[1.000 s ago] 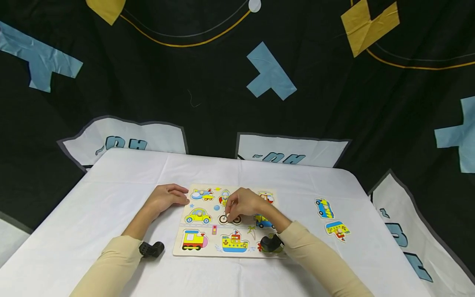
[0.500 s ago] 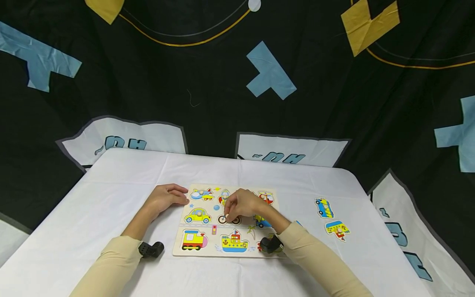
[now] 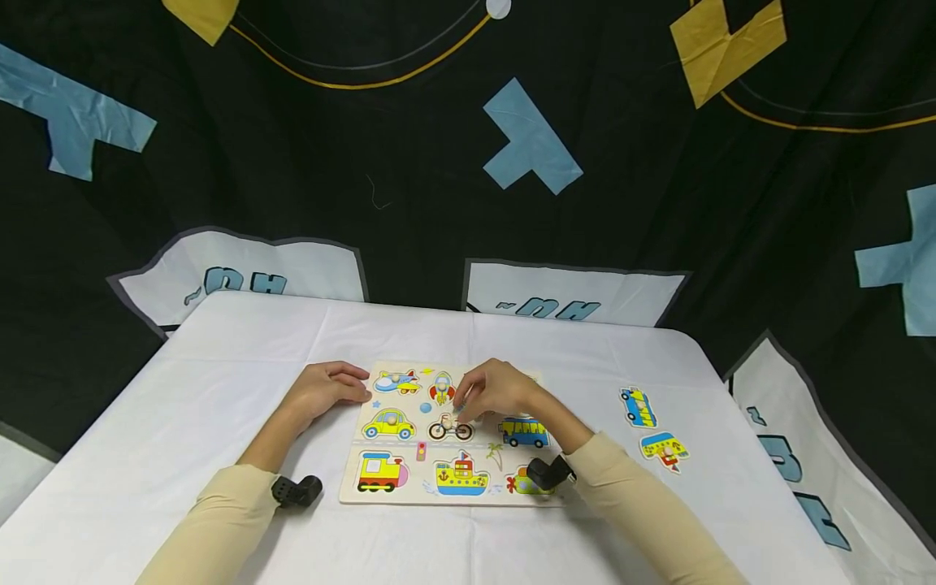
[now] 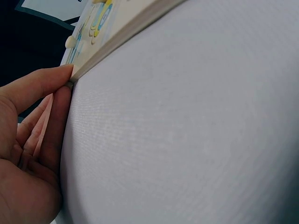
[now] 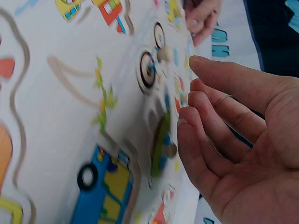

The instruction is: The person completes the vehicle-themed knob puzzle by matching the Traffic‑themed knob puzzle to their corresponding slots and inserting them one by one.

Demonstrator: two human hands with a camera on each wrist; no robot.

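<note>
A wooden knob puzzle board [image 3: 351, 493] with vehicle pieces lies on the white table. At its upper left edge is my left hand [image 3: 329, 390], thumb and a finger pinching the board's corner in the left wrist view. Over the upper middle hovers my right hand [image 3: 500, 390], fingers loosely bent and nothing between them. Just below its fingertips, the bicycle piece [image 3: 451, 428] sits in the centre of the board. The right wrist view has a greenish knobbed piece [image 5: 163, 147] near the fingers, and the blue and yellow bus [image 5: 105, 186] closer to the camera.
Two loose pieces lie right of the board: a blue and yellow vehicle [image 3: 639, 408] and a yellow and blue piece with red parts [image 3: 664, 449]. A black curtain [image 3: 409, 162] hangs behind the table [image 3: 241, 349].
My right hand has let go of the bicycle and moved up and to the right, uncovering the bicycle and more of the bus. My left hand stays in place.
</note>
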